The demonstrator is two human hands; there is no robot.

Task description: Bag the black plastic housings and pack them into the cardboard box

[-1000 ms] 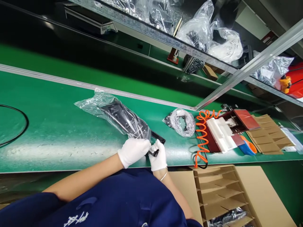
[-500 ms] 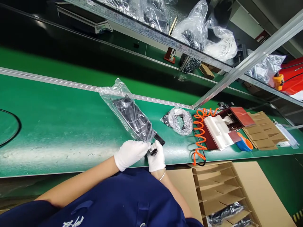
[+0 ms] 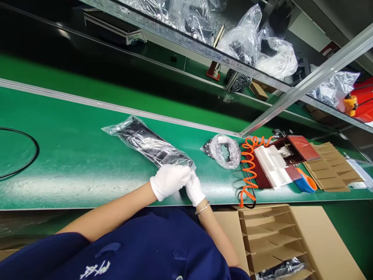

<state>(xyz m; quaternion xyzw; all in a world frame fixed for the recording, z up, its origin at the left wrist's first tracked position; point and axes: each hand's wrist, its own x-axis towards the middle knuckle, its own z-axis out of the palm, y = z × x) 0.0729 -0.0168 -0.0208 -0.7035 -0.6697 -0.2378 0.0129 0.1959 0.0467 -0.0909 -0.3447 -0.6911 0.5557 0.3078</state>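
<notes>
A long black plastic part (image 3: 151, 146) lies slantwise on the bench inside a clear plastic bag (image 3: 112, 128). White gloves cover both hands. My left hand (image 3: 171, 181) is closed on the near end of the bag, its fingers pinched at the edge. Right beside it, my right hand (image 3: 194, 189) is closed at the same corner, its fingertips partly hidden behind the left. The two hands touch or nearly touch. The bag's far end rests crumpled on the green surface, pointing up and left.
On the green bench (image 3: 72, 155) lie a bagged ring-shaped bundle (image 3: 225, 151), a coiled orange air hose (image 3: 248, 167), a red and white fixture (image 3: 274, 165), a blue-orange container (image 3: 305, 182) and cardboard dividers (image 3: 332, 167). A partitioned carton (image 3: 320, 233) stands below. A shelf (image 3: 175, 37) hangs above.
The black part's end, which stuck out of the bag near my right hand, is now inside it. The bag has come down flatter onto the bench, and my hands have shifted slightly right.
</notes>
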